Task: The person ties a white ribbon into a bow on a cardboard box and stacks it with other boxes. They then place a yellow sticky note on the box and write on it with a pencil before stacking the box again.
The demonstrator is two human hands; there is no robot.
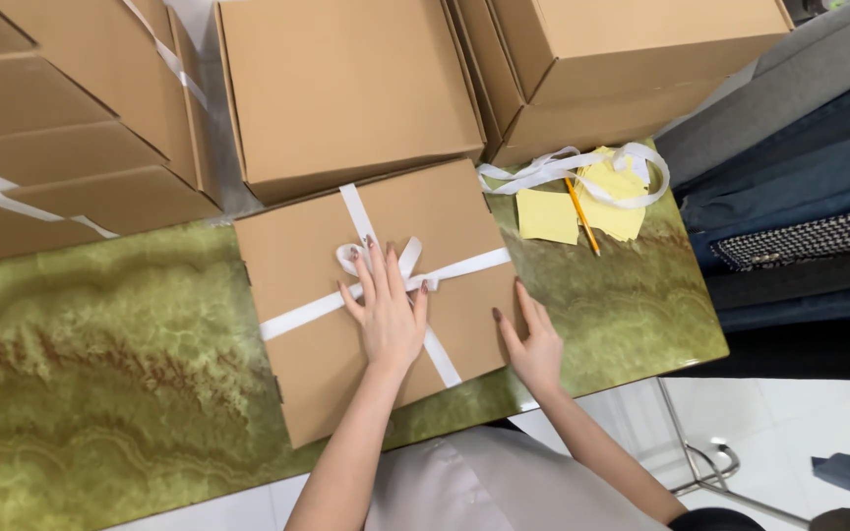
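A flat brown cardboard box (317, 270) lies on the green marbled table (100, 374), tied crosswise with a white ribbon (297, 315) knotted in a bow at the middle. My left hand (388, 315) rests flat on top of the box, fingers spread, fingertips at the bow. My right hand (533, 344) is open against the box's near right edge, fingers along the side.
Several larger cardboard boxes (346, 88) are stacked at the back and left, some with white ribbon. At the right lie yellow paper notes (548, 216), a pencil (582, 216) and a loose white ribbon (553, 169). Folded dark fabrics (799, 187) sit past the table's right edge.
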